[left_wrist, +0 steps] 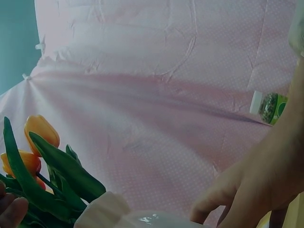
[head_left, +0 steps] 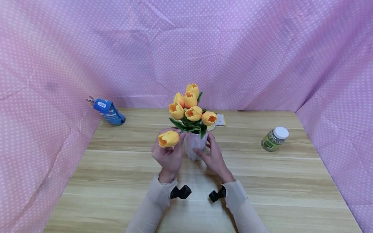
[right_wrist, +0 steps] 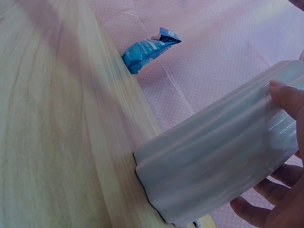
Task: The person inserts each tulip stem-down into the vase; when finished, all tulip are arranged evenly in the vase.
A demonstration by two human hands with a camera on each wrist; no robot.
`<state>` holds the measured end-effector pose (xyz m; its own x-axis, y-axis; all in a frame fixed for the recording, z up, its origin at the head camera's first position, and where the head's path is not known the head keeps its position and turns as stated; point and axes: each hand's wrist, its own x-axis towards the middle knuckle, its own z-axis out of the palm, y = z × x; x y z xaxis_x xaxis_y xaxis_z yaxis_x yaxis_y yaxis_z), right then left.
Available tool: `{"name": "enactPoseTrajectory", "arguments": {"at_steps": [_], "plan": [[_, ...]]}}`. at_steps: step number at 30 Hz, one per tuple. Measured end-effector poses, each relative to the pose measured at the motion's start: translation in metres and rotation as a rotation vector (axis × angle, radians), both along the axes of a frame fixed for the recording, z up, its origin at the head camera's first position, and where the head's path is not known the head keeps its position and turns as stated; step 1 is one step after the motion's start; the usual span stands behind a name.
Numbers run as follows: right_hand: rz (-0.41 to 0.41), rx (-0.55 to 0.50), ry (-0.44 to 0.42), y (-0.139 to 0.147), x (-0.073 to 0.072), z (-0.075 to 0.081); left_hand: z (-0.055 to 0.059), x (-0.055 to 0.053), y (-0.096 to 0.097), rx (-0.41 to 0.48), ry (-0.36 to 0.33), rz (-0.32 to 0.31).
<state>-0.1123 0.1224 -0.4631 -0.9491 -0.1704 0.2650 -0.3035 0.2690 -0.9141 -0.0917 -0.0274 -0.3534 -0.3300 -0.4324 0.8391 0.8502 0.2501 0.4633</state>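
A white ribbed vase (head_left: 193, 145) stands on the table, full of orange-yellow tulips (head_left: 193, 113) with green leaves. My right hand (head_left: 214, 158) grips its right side, thumb across the front and fingers behind. In the right wrist view the same vase (right_wrist: 213, 152) appears tilted by the camera angle, its base on the wood. My left hand (head_left: 168, 158) is at the left of the rim, fingers curled at the stem of one tulip (head_left: 169, 139) that leans out low toward me. That bloom hides part of the fingers.
A blue bag (head_left: 109, 111) with a metal clip on top sits at the table's back left. To the right stands a jar (head_left: 274, 139) with a white lid. Behind the vase lies a small white and yellow item (head_left: 220, 120). Pink dotted cloth (head_left: 186, 48) hangs around the table.
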Motion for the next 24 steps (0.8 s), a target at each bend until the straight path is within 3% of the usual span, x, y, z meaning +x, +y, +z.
{"name": "enactPoseTrajectory", "arguments": {"at_steps": [8,16,24], "plan": [[-0.002,0.006,-0.010,0.000,0.001,0.000,-0.005,0.000,-0.011,-0.102,-0.021,0.016],[0.009,0.012,-0.008,0.001,0.001,0.001,-0.020,-0.002,-0.034,-0.121,-0.060,-0.113],[0.011,0.011,-0.046,0.002,0.001,0.003,-0.033,-0.009,-0.066,-0.179,-0.197,-0.077]]}}
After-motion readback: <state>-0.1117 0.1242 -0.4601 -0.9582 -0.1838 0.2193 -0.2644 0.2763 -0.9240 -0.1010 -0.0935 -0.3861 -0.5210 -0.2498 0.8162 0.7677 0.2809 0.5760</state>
